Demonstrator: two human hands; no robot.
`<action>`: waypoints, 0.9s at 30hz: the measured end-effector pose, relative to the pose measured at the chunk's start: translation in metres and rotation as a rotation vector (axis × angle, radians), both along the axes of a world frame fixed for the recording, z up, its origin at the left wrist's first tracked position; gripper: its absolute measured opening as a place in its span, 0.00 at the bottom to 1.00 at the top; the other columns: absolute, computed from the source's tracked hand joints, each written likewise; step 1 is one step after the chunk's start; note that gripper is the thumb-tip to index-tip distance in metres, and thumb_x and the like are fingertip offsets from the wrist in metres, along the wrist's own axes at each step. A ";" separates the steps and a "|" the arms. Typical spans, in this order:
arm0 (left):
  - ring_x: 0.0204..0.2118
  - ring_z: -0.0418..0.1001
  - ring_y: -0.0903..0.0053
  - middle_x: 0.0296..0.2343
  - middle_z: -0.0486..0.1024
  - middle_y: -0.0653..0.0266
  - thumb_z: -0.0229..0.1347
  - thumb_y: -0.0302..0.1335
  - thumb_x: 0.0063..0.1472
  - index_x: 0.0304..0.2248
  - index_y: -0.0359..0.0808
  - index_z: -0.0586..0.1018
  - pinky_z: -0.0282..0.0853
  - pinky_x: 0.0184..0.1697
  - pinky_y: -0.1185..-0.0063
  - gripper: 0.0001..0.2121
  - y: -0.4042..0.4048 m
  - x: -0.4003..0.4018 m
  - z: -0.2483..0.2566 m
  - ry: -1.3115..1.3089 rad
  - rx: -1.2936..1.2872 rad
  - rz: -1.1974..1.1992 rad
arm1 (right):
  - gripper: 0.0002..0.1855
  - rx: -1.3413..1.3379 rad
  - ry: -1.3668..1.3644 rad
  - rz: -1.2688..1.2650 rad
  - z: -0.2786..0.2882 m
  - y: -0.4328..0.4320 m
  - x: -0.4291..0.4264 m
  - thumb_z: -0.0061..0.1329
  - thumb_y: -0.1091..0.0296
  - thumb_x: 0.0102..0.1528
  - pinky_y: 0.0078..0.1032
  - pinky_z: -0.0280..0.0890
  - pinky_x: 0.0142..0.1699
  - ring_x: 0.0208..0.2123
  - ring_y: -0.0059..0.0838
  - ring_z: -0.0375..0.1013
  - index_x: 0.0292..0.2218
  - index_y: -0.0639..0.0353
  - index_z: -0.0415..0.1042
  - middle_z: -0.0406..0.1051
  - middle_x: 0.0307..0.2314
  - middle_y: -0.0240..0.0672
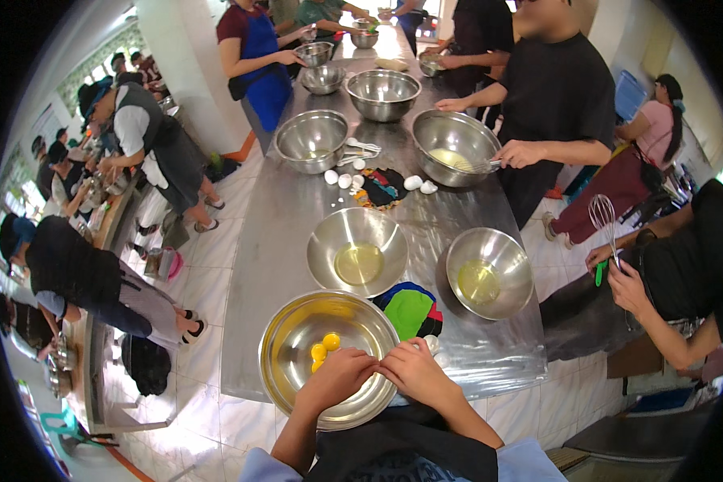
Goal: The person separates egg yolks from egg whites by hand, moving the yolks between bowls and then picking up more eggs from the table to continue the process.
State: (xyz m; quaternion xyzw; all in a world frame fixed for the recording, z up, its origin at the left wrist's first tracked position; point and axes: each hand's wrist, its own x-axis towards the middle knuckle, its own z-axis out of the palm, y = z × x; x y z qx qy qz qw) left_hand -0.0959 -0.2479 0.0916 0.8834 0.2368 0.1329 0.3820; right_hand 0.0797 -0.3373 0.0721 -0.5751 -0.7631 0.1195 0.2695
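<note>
A large steel mixing bowl (283, 385) stands at the near edge of the metal table, with several egg yolks (331, 341) inside towards its left. Over the bowl's right half is my left hand (343, 367), its fingers bent and close to those of my right hand (413, 367) at the right rim. What lies between or under the fingertips is hidden. White eggshells (432, 343) sit just beyond my right hand. A green, blue and red cloth (408, 310) lies behind the bowl's right side.
Two steel bowls with egg white, one ahead (359, 229) and one to the right (509, 265), stand on the metal table (265, 241). Farther off are more bowls, eggshells (344, 181) and measuring spoons (361, 150). A co-worker at right holds a whisk (604, 217); another whisks in a bowl (455, 123).
</note>
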 end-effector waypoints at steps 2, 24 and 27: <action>0.31 0.72 0.61 0.25 0.74 0.57 0.53 0.27 0.56 0.29 0.33 0.78 0.66 0.35 0.68 0.06 0.002 0.000 -0.001 0.000 0.013 -0.027 | 0.08 -0.040 0.026 0.008 0.000 0.001 0.000 0.50 0.61 0.53 0.35 0.58 0.45 0.35 0.30 0.67 0.28 0.55 0.73 0.69 0.26 0.29; 0.30 0.72 0.59 0.25 0.74 0.54 0.54 0.28 0.57 0.30 0.32 0.77 0.67 0.34 0.69 0.07 0.001 -0.008 -0.010 -0.133 -0.098 0.070 | 0.07 -0.065 0.059 -0.048 0.007 0.008 -0.007 0.51 0.63 0.53 0.46 0.50 0.53 0.34 0.31 0.69 0.28 0.56 0.73 0.71 0.26 0.30; 0.31 0.72 0.61 0.25 0.74 0.55 0.54 0.29 0.57 0.31 0.33 0.77 0.67 0.35 0.70 0.08 -0.001 -0.014 -0.013 -0.122 -0.120 0.014 | 0.07 -0.082 0.049 -0.029 0.003 0.006 -0.009 0.51 0.63 0.52 0.48 0.48 0.53 0.35 0.31 0.68 0.28 0.55 0.73 0.71 0.26 0.30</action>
